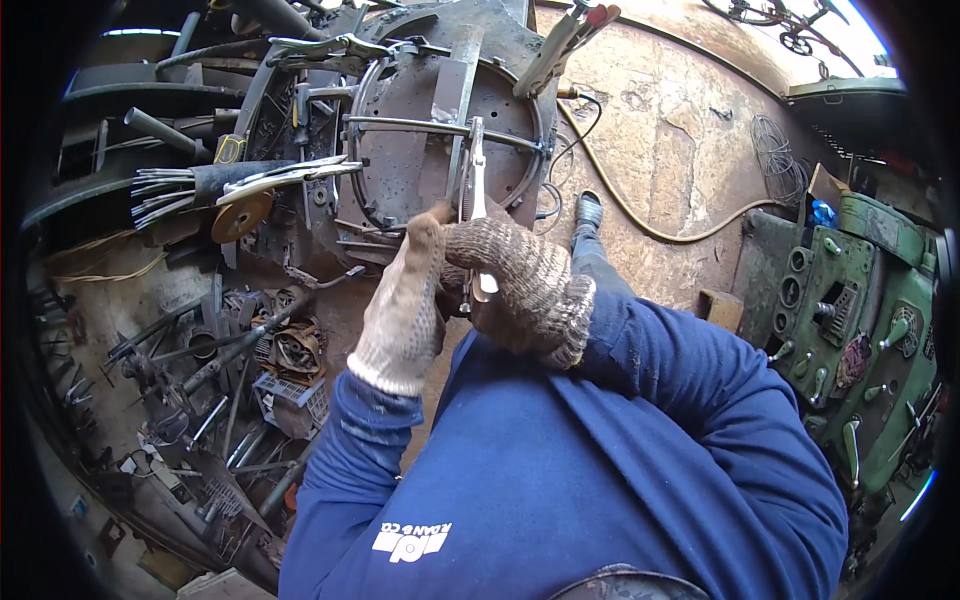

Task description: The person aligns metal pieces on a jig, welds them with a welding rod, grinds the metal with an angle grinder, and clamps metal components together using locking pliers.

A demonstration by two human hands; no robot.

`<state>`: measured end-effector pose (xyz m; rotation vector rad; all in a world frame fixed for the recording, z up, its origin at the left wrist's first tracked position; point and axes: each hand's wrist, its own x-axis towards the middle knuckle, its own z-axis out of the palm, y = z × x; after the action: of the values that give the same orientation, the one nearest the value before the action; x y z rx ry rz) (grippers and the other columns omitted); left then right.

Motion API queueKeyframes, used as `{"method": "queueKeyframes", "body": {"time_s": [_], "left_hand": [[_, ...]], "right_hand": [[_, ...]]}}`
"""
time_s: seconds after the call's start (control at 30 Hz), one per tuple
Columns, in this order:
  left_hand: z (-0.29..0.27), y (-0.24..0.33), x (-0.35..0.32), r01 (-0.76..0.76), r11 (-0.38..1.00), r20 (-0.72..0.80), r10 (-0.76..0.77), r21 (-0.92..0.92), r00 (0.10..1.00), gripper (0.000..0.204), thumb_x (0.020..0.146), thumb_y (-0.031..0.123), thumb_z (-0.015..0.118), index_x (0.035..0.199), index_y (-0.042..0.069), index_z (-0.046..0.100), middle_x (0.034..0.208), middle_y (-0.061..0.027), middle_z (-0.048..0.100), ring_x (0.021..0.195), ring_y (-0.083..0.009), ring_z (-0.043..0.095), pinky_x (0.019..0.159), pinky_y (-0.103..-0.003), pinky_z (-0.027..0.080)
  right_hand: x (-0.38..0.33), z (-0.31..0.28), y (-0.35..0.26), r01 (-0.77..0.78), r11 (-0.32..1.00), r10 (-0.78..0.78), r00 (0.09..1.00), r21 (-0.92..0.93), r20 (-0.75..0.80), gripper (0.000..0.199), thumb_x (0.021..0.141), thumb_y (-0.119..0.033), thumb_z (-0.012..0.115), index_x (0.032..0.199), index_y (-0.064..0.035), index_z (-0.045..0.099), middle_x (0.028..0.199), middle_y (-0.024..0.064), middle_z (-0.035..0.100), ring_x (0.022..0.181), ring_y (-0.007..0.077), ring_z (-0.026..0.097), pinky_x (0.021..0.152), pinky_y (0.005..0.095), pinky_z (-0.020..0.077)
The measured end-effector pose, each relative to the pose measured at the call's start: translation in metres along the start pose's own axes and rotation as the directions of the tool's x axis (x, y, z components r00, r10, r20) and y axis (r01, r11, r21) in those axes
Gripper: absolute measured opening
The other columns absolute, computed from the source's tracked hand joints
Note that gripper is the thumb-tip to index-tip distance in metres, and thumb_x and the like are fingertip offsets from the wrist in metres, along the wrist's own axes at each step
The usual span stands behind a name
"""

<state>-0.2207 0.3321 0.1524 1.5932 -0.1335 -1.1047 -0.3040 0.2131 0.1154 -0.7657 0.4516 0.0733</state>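
In front of me, locking pliers [478,180] stand with their jaws at a thin crossbar [410,124] over a round metal ring frame [362,90]. My right hand [525,280], in a brown knitted glove, is closed around the pliers' handles. One handle end shows below its fingers. My left hand [400,310], in a pale dotted glove, reaches up beside it. Its fingertips are blurred close to the pliers, so their grip is unclear. Under the ring lies a dark plate [510,115] with drilled holes, and a flat bar [455,90] crosses it.
More clamping pliers [335,47] sit at the ring's far left, and others [560,50] at its far right. A bundle of rods [165,195] and a brown disc [241,218] are at left. Scrap metal covers the left floor. A hose [640,232] crosses the floor toward a green machine [850,340].
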Motion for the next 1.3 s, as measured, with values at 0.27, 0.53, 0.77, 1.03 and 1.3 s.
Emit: {"method": "queueKeyframes", "body": {"time_s": [0.27,0.53,0.77,1.03,1.3], "left_hand": [[-0.011,0.021,0.012,0.219,0.956,0.218,-0.176,-0.194,0.960,0.082,0.102,0.063,0.050,0.151,-0.003,0.045,0.131,-0.0164,0.066,0.118,-0.0254,0.066,0.103,-0.039,0.053],[-0.017,0.062,0.017,-0.205,0.668,-0.113,0.400,0.716,0.909,0.036,0.101,0.030,0.070,0.121,0.001,0.072,0.107,-0.0110,0.075,0.101,-0.0183,0.069,0.091,-0.032,0.056],[-0.015,0.068,0.086,-0.436,-0.361,0.559,0.644,0.824,0.522,0.031,0.087,0.011,0.074,0.118,0.010,0.073,0.115,-0.0119,0.074,0.109,-0.0309,0.071,0.098,-0.045,0.054],[-0.018,0.062,0.093,-0.441,-0.327,0.540,0.634,0.836,0.553,0.033,0.088,0.011,0.070,0.121,0.010,0.071,0.118,-0.0115,0.073,0.114,-0.0319,0.068,0.102,-0.046,0.051],[-0.009,0.054,0.068,-0.572,-0.149,0.451,0.781,0.807,0.432,0.046,0.082,0.006,0.076,0.127,0.005,0.068,0.124,-0.0189,0.070,0.115,-0.0384,0.067,0.099,-0.046,0.054]], "right_hand": [[-0.009,0.010,-0.013,0.130,0.990,-0.132,0.990,-0.052,-0.044,0.022,0.104,-0.009,0.053,0.124,-0.0020,0.059,0.100,0.0069,0.067,0.085,0.0148,0.065,0.069,0.0283,0.0525],[-0.009,0.009,-0.014,0.001,0.978,0.019,0.995,0.207,-0.098,0.019,0.101,-0.020,0.064,0.118,-0.0116,0.064,0.099,0.0047,0.067,0.088,0.0160,0.066,0.071,0.0320,0.0539],[-0.001,-0.005,0.012,-0.017,0.905,0.002,0.999,0.425,0.036,0.026,0.098,-0.027,0.068,0.117,-0.0101,0.067,0.097,0.0065,0.070,0.089,0.0200,0.069,0.079,0.0337,0.0559],[-0.021,-0.012,-0.007,-0.075,0.776,0.047,0.997,0.626,0.061,0.029,0.101,-0.026,0.063,0.119,-0.0037,0.066,0.114,0.0141,0.072,0.102,0.0259,0.070,0.094,0.0397,0.0565],[-0.049,-0.057,-0.018,-0.296,0.876,0.253,0.954,0.380,0.160,0.053,0.093,-0.040,0.072,0.132,-0.0063,0.061,0.113,0.0133,0.072,0.090,0.0232,0.072,0.086,0.0433,0.0605]]}}
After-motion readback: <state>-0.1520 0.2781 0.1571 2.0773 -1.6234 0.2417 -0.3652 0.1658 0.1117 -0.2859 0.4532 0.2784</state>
